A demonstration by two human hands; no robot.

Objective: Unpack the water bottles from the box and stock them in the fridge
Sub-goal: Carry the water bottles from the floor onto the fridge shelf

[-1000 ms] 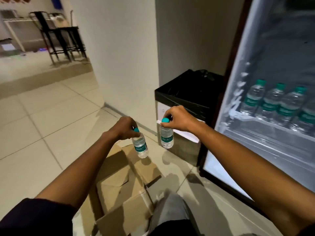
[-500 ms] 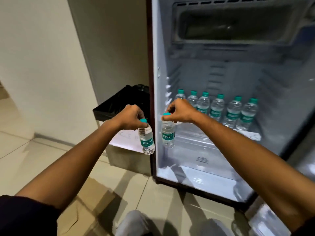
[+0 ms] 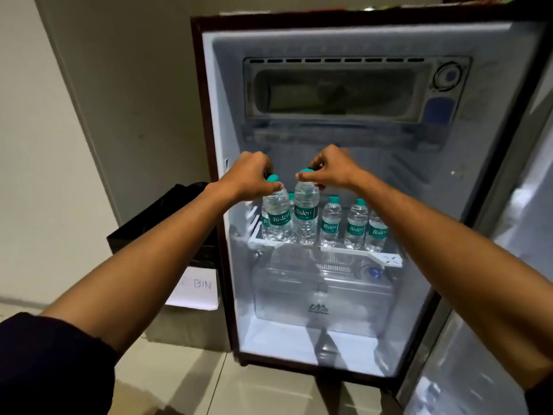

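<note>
Left hand (image 3: 251, 175) and right hand (image 3: 327, 170) each pinched a clear teal-capped plastic water bottle (image 3: 278, 218) by its neck. Held so, both bottles could drop upright onto the white fridge shelf (image 3: 386, 259).

Clear bottles (image 3: 330, 226) with teal caps and labels; white shelf (image 3: 386, 259).

My left hand (image 3: 250, 175) covers the neck of the bottle (image 3: 279, 218) it grips, and a further bottle (image 3: 265, 224) behind that one shows only as a sliver at the shelf's (image 3: 386, 259) left end. My right forearm (image 3: 419, 223) cuts off the rightmost bottle (image 3: 376, 232). The fridge door (image 3: 508, 265) runs off the right edge. The bin's label (image 3: 197, 287) is partly behind my left arm; only "BIN" reads. The crisper drawer's (image 3: 323, 298) contents are too hazy to tell.
</note>
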